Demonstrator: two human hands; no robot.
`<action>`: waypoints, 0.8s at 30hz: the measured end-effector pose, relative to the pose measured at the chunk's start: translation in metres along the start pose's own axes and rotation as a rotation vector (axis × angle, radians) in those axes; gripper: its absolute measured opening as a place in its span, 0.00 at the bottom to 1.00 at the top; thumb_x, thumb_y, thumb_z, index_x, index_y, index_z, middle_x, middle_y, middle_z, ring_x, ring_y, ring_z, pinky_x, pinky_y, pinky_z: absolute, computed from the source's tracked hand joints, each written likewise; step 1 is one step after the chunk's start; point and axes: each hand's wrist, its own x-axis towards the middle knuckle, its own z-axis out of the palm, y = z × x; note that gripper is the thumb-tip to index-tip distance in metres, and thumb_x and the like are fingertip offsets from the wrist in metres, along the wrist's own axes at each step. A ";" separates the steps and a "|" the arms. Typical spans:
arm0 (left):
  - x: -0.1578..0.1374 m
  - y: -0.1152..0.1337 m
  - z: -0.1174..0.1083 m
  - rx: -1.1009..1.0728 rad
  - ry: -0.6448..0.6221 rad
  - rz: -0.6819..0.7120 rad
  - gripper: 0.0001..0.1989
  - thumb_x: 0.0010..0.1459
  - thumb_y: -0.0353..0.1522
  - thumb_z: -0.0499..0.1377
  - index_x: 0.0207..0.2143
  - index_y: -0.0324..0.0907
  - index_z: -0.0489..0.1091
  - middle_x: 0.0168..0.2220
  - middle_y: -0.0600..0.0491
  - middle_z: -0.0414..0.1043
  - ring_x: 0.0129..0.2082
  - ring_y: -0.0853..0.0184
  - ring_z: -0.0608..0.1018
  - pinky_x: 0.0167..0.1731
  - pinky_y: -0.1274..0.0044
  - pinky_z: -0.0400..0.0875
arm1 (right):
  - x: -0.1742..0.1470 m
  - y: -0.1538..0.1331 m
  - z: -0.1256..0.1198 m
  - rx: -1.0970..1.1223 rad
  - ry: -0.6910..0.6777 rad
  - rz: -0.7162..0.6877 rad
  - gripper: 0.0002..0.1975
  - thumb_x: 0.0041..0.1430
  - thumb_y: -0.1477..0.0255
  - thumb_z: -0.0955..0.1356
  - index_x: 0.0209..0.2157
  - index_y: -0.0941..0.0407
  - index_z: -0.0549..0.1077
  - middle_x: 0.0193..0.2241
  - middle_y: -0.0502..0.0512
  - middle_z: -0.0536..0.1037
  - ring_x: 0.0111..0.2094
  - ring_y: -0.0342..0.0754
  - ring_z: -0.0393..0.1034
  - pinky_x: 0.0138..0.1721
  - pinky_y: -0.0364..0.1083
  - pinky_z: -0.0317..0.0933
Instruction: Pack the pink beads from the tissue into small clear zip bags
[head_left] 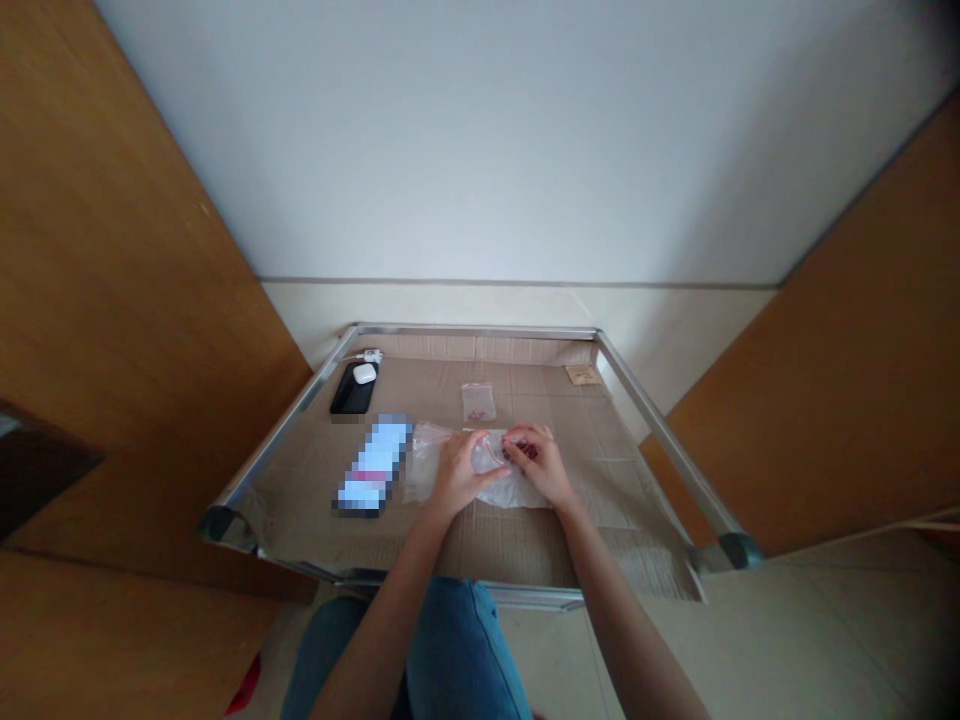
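My left hand (456,472) curves its thumb and fingers around a clear plastic bag (487,452) in the middle of the cardboard. Just right of it, my right hand (544,468) has its thumb and fingers drawn together over a cluster of small dark red beads (523,449). What its fingertips pinch is too small to make out. Beneath both hands lies whitish plastic (517,492). More clear bags (421,465) lie at my left hand, partly covered by it. Beyond the hands, a small zip bag (478,402) lies flat with a few reddish pieces inside.
A cardboard sheet (600,500) lines the metal-framed table (660,430). On the left are a phone with a blurred lit screen (375,465), a black phone-like slab (350,392) with a white earbud case (364,373), and a white plug (370,355). Wooden panels flank the table.
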 end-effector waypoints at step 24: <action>-0.001 -0.002 0.000 -0.010 -0.003 0.003 0.30 0.41 0.47 0.64 0.45 0.44 0.64 0.41 0.51 0.71 0.42 0.60 0.72 0.46 0.67 0.62 | 0.000 0.009 0.007 -0.565 -0.002 0.213 0.09 0.56 0.65 0.65 0.35 0.49 0.76 0.41 0.54 0.72 0.45 0.53 0.58 0.39 0.48 0.50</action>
